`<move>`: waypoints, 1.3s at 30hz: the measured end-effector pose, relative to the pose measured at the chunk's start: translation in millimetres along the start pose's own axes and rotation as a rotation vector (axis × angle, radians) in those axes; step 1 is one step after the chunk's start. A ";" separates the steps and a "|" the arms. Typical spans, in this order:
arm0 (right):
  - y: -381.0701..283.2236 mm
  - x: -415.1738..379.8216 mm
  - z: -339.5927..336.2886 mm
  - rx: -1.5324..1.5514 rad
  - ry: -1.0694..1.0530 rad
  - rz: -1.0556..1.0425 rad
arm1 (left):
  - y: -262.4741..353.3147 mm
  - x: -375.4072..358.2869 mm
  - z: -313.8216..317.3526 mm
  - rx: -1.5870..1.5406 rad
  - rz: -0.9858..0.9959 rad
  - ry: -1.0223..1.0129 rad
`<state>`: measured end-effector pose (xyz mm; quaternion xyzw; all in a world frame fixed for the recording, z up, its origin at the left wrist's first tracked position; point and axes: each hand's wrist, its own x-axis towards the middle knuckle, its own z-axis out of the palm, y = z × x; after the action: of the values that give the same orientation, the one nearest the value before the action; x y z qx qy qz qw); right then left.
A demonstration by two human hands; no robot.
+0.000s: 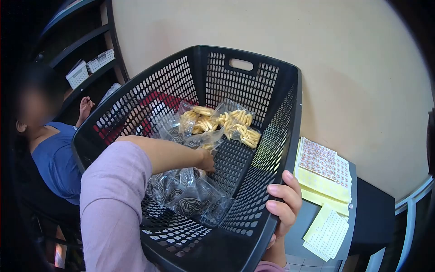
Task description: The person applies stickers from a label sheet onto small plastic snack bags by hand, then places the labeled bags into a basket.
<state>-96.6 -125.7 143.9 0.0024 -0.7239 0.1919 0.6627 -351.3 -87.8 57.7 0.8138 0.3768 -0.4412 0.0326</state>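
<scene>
A black perforated plastic basket (260, 225) stands tilted in front of me. My right hand (285, 199) is closed on its right rim, fingers over the edge. My left hand (207, 161) reaches down inside, among clear plastic bags; its fingers look curled together, and what they hold is hidden. Just beyond it lie clear bags of yellow, finger-shaped snacks (240, 122). Nearer to me, below my left forearm, are clear bags of dark spiral-patterned snacks (188, 199). Part of the basket's floor (231, 158) shows between the bags and the right wall.
To the right, a grey table (294, 242) bears yellow-backed sticker sheets (324, 165) and smaller label sheets (328, 233). A person in a blue top (56, 158) is at the left. Behind them is a dark shelf with white baskets (78, 75). A beige wall (344, 68) rises behind.
</scene>
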 end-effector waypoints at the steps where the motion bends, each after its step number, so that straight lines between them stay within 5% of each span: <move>1: 0.7 -0.9 0.6 -0.008 0.013 -0.010 | -2.9 2.5 6.6 -0.002 0.001 0.001; 4: 2.2 -2.9 1.5 -0.030 -0.001 -0.016 | -13.6 4.1 15.9 -0.042 -0.012 0.196; 8: 3.7 -5.3 2.4 -0.053 -0.012 -0.025 | -16.8 -2.6 9.4 -0.033 -0.022 0.203; 21: 4.3 -0.7 -7.8 -0.013 -0.068 -0.065 | -90.0 -120.5 -150.9 0.037 -0.354 0.856; 25: 1.3 6.3 -18.0 0.015 -0.158 -0.026 | -72.9 -140.3 -162.7 -0.016 -0.339 0.753; 27: 0.6 9.9 -23.8 0.006 -0.248 -0.028 | -59.9 -135.7 -157.5 -0.074 -0.255 0.506; 33: 1.1 8.0 -45.8 -0.038 -0.287 -0.087 | -27.0 -133.8 -156.3 -0.091 -0.255 0.415; 39: 21.1 1.6 -97.5 -0.096 -0.072 -0.119 | -29.8 -180.4 -200.3 0.162 -0.583 0.946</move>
<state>-8.8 -78.3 144.3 0.0204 -0.7542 0.1171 0.6458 -290.5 -94.7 321.8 0.7850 0.5248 -0.0466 -0.3258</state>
